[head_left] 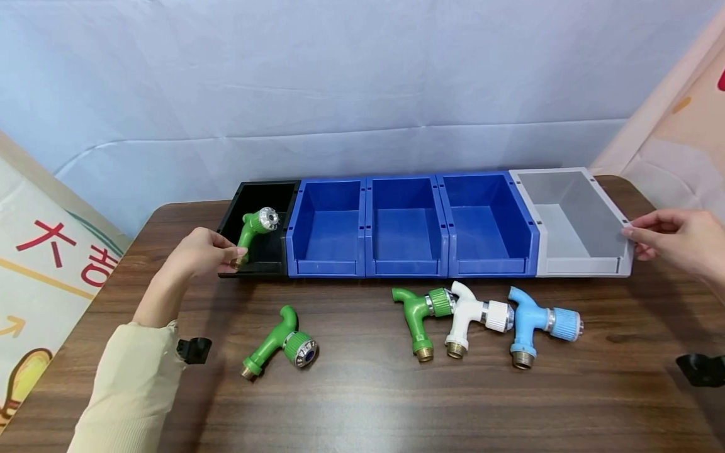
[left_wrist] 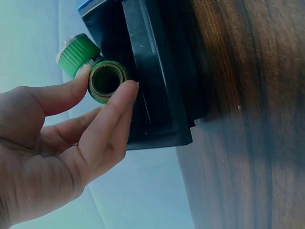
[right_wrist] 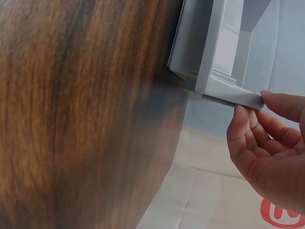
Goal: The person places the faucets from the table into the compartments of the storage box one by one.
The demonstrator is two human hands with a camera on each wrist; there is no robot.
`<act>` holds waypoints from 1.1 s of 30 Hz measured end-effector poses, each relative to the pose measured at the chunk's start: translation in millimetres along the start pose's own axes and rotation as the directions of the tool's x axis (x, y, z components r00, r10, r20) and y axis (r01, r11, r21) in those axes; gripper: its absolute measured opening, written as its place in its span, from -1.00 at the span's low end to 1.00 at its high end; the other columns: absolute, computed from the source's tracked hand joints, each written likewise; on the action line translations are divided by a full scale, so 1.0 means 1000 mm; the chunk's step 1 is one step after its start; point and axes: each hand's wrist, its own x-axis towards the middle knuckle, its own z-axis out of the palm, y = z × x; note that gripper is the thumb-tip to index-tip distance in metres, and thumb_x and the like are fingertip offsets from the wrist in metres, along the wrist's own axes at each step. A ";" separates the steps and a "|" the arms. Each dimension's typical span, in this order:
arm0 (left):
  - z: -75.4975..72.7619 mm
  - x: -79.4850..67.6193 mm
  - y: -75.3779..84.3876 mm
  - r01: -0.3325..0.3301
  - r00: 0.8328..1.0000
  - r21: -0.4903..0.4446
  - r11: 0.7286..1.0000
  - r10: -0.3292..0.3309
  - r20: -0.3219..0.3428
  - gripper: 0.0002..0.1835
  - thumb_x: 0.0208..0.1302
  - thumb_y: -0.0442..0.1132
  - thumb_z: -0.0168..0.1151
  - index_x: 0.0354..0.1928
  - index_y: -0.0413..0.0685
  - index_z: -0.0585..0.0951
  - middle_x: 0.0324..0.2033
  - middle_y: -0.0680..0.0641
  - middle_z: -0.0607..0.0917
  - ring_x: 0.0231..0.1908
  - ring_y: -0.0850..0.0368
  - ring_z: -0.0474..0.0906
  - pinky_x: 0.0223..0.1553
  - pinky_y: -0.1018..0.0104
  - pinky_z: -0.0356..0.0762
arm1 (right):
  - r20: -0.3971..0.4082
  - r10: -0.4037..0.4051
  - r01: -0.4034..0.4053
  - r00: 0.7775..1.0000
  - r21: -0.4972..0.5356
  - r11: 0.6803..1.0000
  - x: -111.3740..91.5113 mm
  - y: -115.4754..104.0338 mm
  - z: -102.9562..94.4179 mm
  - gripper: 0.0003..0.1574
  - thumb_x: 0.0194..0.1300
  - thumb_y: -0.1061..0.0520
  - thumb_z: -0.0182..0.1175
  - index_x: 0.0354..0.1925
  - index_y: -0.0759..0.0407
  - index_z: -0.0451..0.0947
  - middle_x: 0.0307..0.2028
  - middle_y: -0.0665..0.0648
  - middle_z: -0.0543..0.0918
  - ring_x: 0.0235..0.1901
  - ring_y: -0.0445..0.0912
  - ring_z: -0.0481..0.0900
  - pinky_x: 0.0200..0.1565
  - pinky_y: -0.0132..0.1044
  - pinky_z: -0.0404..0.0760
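My left hand (head_left: 205, 253) pinches a green faucet (head_left: 249, 234) by its brass threaded end, over the black bin (head_left: 292, 189) at the row's left end. In the left wrist view, thumb and fingers grip around the faucet's round open inlet (left_wrist: 106, 80). At the opposite end, my right hand (head_left: 680, 242) holds the side rim of the grey bin (head_left: 614, 267) between thumb and fingers; the right wrist view shows this pinch on the bin's edge (right_wrist: 248, 99). Another green faucet (head_left: 280, 343) lies on the table nearest my left forearm.
Three blue bins (head_left: 326, 267) stand between the black and grey ones. In front of them lie a green faucet (head_left: 418, 314), a white faucet (head_left: 467, 314) and a light blue faucet (head_left: 529, 321) on the wooden table (head_left: 362, 402). A pale cloth (head_left: 362, 75) hangs behind.
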 end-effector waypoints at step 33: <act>0.005 0.021 0.031 0.120 0.985 0.049 0.992 -0.113 -0.132 -0.69 0.26 -0.18 0.18 -0.37 -0.38 0.66 -0.47 -0.22 0.65 -0.50 0.14 0.63 0.00 -0.08 0.41 | 0.002 0.001 -0.001 1.000 0.101 0.995 0.001 0.008 0.000 -0.69 0.15 -0.01 0.28 -0.31 0.23 0.54 -0.62 -0.08 0.60 -0.70 -0.10 0.56 -0.66 -0.34 0.56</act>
